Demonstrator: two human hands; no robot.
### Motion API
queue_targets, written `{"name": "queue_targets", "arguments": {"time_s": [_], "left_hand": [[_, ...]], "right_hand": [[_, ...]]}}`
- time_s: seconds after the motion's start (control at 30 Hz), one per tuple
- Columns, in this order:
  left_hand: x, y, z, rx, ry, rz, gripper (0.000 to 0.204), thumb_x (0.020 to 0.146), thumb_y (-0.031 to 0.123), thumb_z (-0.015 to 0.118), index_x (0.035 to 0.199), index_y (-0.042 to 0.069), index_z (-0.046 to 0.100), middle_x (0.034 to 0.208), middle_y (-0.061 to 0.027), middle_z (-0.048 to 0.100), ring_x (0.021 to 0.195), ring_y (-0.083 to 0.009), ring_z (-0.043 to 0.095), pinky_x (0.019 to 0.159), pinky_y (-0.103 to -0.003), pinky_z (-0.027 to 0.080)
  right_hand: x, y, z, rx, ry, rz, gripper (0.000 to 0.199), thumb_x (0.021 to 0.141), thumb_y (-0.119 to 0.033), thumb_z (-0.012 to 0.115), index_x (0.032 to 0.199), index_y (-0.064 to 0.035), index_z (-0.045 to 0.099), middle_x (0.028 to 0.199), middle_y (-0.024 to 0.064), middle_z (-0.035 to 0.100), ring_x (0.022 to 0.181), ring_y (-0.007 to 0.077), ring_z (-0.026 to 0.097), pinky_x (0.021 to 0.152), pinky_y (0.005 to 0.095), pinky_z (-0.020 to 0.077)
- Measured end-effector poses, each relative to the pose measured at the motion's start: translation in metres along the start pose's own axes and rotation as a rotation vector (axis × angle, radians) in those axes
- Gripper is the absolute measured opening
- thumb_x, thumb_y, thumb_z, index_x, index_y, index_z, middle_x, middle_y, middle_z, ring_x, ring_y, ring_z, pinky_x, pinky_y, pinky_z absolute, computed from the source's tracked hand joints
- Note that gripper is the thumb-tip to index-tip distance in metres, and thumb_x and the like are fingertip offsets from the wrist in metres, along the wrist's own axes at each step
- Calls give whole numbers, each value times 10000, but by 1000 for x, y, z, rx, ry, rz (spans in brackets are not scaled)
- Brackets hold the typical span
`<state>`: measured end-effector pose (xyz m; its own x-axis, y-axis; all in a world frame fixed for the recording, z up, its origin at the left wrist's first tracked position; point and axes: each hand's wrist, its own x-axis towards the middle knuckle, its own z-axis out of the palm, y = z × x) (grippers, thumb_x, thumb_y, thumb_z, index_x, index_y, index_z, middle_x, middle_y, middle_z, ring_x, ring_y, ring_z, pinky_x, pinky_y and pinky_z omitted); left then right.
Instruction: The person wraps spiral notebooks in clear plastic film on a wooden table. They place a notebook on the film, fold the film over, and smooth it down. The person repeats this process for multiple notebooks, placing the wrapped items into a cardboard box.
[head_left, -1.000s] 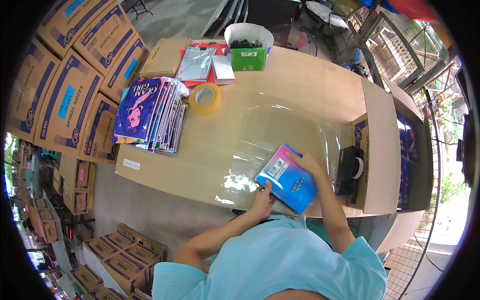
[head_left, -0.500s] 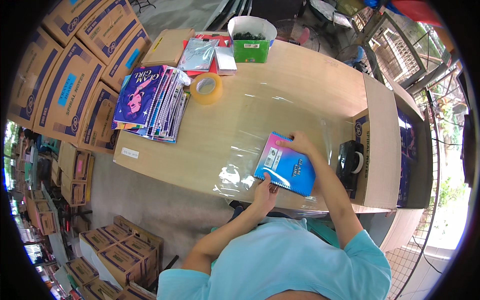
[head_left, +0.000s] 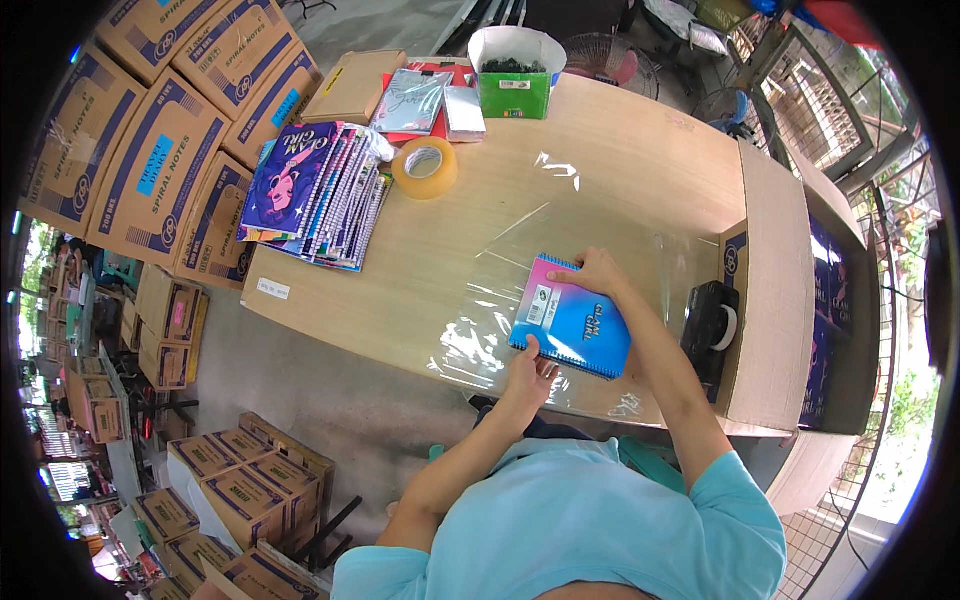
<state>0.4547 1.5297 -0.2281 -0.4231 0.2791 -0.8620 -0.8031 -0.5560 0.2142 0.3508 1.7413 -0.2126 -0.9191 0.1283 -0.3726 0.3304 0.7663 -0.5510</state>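
Head view, notebook: blue-and-pink, spiral-bound notebook w/ glossy cover & white label (head_left: 575,325), in both hands over clear, shiny plastic film (head_left: 465,345), nr near edge of pale, wood-look table (head_left: 640,140). Coils show on two opp. edges; poss. >1 bk, can't confirm.
Left hand: bare left hand (head_left: 530,375) pinches lower-left corner, thumb on top, fingers mostly hidden below.
Right hand: bare right hand (head_left: 597,275) grips upper edge, thumb on cover.
Coils: risk of snag or bend, in my judgement; cause: wire edges close to loose film & fingers.
Film: could crease or slide; cause: slack, rippled surface, no weight seen on near side.
Table edge: drop poss. if left pinch slips; cause: corner-only hold, slick cover.
Black item: squat black object w/ white curved strip (head_left: 705,335), beside open brown cardboard carton (head_left: 775,300); rt. forearm close, so a knock is poss.
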Motion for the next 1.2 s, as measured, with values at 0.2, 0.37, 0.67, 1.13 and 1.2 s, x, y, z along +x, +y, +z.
{"name": "queue_targets", "arguments": {"time_s": [0.2,0.37,0.67,1.13,1.2], "left_hand": [[26,-3,-19,32,-138,26,373,967,399,562,1165,86,516,1089,-58,533,1078,-224,462,1001,-481,350],[-40,29,-70,1518,-242,1161,191,874,209,632,1013,87,584,995,-70,582,976,-255,544,857,-409,455],[-43,93,-55,1817,-575,1357,49,836,94,600,865,54,603,811,-133,629,762,-361,618,668,-461,480],[-27,89,-37,1926,-300,1014,222,952,273,517,992,72,604,810,-158,644,869,-378,643,720,-493,489],[-74,87,-29,1843,-365,1685,202,904,236,576,1043,94,609,861,-129,652,890,-344,645,774,-484,492]], "right_hand": [[-3,-1,15,-264,263,-108,804,573,-743,732,909,-12,740,1003,156,639,948,284,625,825,395,512],[-48,-11,-9,-52,576,-163,521,714,-531,750,992,-91,719,1065,112,590,1009,290,576,836,405,491],[-219,-92,92,-44,561,-391,481,707,-194,774,1154,-104,618,1054,95,592,1013,308,551,855,454,425],[-185,-66,169,-359,1028,-211,395,682,-193,728,1072,-172,668,1033,1,620,994,232,533,955,500,320],[-197,-52,157,-273,1101,-166,183,702,-149,703,882,-183,705,918,-30,647,948,223,554,958,504,315]]}}
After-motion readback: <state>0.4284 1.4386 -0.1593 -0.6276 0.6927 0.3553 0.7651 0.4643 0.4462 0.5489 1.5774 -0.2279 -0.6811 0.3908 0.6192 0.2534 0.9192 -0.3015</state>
